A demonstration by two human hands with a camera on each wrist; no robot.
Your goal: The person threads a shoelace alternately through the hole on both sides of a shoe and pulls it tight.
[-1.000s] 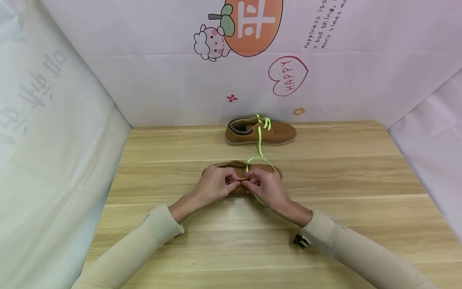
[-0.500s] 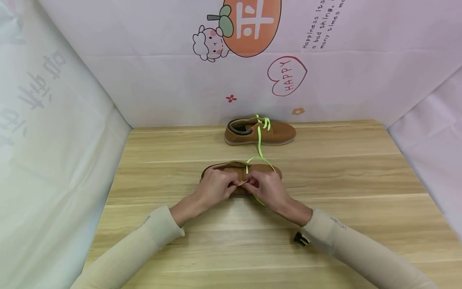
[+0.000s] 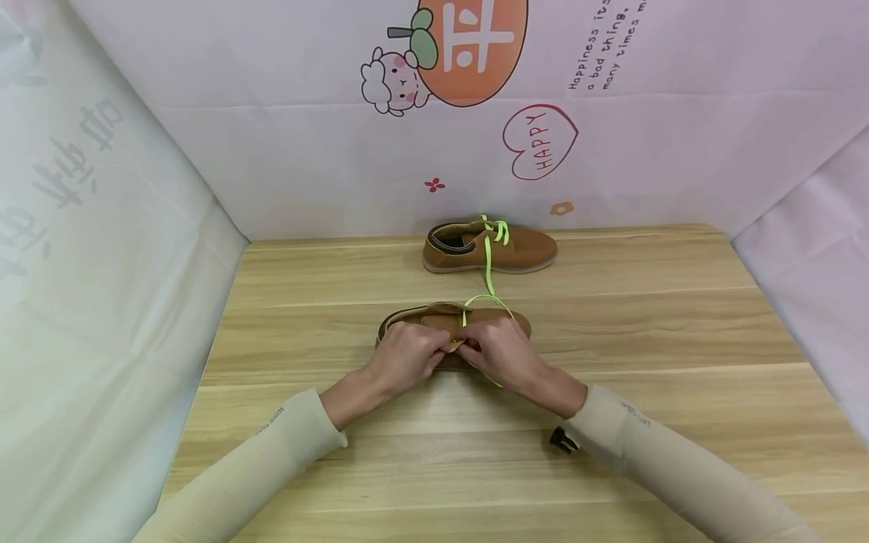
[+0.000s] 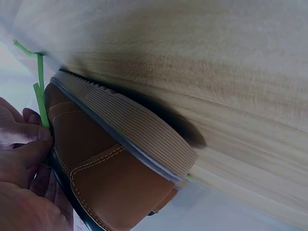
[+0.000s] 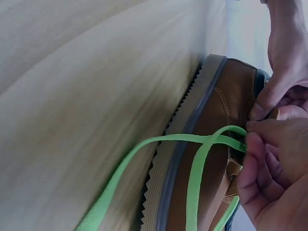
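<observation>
A brown leather shoe (image 3: 521, 320) lies on the wooden table, toe to the right, under both hands. My left hand (image 3: 406, 353) pinches the near eyelet flap (image 3: 453, 348) of the shoe between thumb and fingers. Right beside it, my right hand (image 3: 505, 353) pinches a green shoelace (image 5: 195, 187) at the edge of that flap. In the right wrist view the lace loops out from the fingertips over the shoe's side. The left wrist view shows the shoe's heel (image 4: 115, 187) and ribbed sole. The eyelet itself is hidden by the fingers.
Behind, a matching brown shoe (image 3: 529, 249) stands against the printed white backdrop (image 3: 305, 166). Its green lace (image 3: 489, 268) hangs toward the near shoe. White cloth walls rise on both sides of the wooden table (image 3: 645, 324). A small black object (image 3: 563, 440) shows at the right cuff.
Both hands have shifted slightly, tilting the flap between them so more of its face shows. The left hand sits a little lower, exposing more of the tongue. The far shoe has not moved.
</observation>
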